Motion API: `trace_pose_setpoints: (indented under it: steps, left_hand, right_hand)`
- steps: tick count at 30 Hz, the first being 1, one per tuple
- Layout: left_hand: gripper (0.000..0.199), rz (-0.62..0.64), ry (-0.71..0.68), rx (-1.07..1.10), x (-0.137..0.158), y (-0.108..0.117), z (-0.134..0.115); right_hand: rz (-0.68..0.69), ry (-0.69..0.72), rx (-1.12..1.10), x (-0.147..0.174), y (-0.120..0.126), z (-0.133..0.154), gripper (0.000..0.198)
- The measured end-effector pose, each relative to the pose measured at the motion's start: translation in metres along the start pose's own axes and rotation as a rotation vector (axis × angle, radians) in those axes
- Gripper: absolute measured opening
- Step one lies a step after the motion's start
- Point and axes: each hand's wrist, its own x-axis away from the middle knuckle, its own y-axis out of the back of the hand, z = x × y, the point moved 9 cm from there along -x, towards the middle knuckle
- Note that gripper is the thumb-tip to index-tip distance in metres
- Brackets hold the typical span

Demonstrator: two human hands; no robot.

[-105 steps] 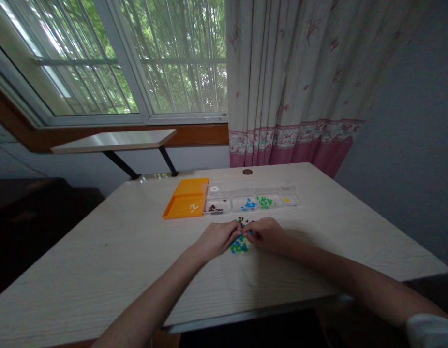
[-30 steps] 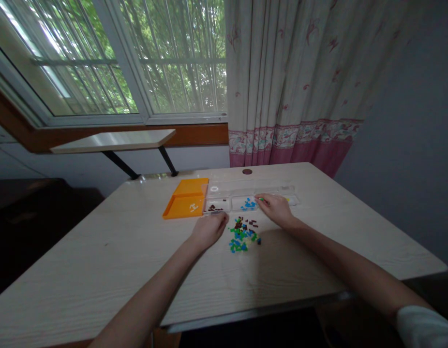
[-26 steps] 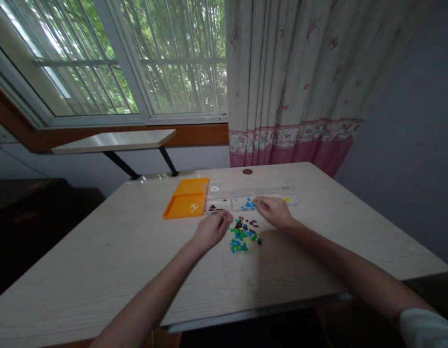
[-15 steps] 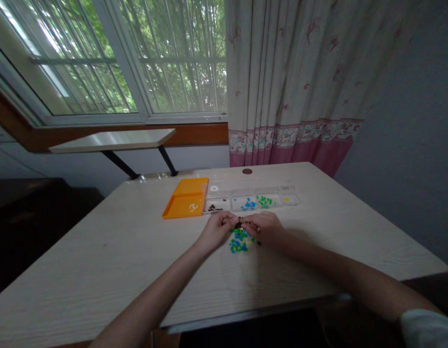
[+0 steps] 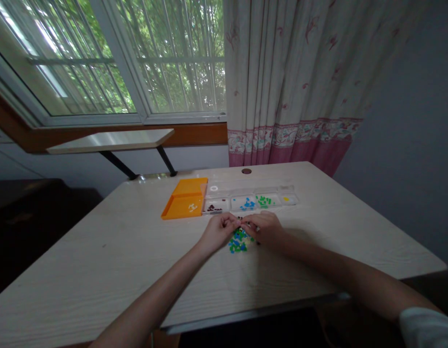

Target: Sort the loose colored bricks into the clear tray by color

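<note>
Beneath the left hand point(image 5: 216, 232) and right hand point(image 5: 268, 230) stretched a pale table point(image 5: 100, 266). Just beyond them lay a clear tray point(image 5: 230, 205), seemingly near for easy reach and divided to separate colours; beyond the left hand sat an orange box point(image 5: 176, 208). Both hands were pinched closed, meeting; whether they gripped anything couldn't be told. Under them lay the mixed pile point(image 5: 238, 244), its visible long axis pointing nearward.

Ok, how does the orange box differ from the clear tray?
The orange box is opaque; the clear tray is see-through. The orange box holds white pieces; the clear tray holds brown, blue, green and yellow pieces, separated by colour. Both lie open on the table.
</note>
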Motion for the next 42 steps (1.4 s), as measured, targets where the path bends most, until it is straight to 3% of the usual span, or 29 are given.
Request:
trace_pose_setpoints:
  steps: [7, 27, 32, 36, 42]
  left_hand:
    - [0.037, 0.021, 0.022, 0.066, 0.001, -0.002, -0.006]
    - [0.032, -0.016, 0.017, -0.026, 0.002, 0.001, -0.005]
    - [0.033, -0.015, -0.008, -0.05, 0.001, 0.004, -0.005]
    - [0.028, -0.074, -0.036, -0.203, -0.001, 0.02, -0.003]
    - [0.025, -0.031, -0.124, -0.734, 0.004, 0.03, -0.01]
  right_hand:
    - [-0.029, 0.004, -0.026, 0.001, 0.0, -0.004, 0.012]
    - [-0.013, 0.038, -0.01, 0.002, -0.002, -0.003, 0.013]
    - [-0.066, 0.048, -0.019, 0.001, 0.005, -0.004, 0.014]
    - [-0.167, 0.033, -0.043, -0.002, 0.019, -0.014, 0.013]
    - [-0.276, -0.021, -0.039, -0.003, 0.041, -0.036, 0.014]
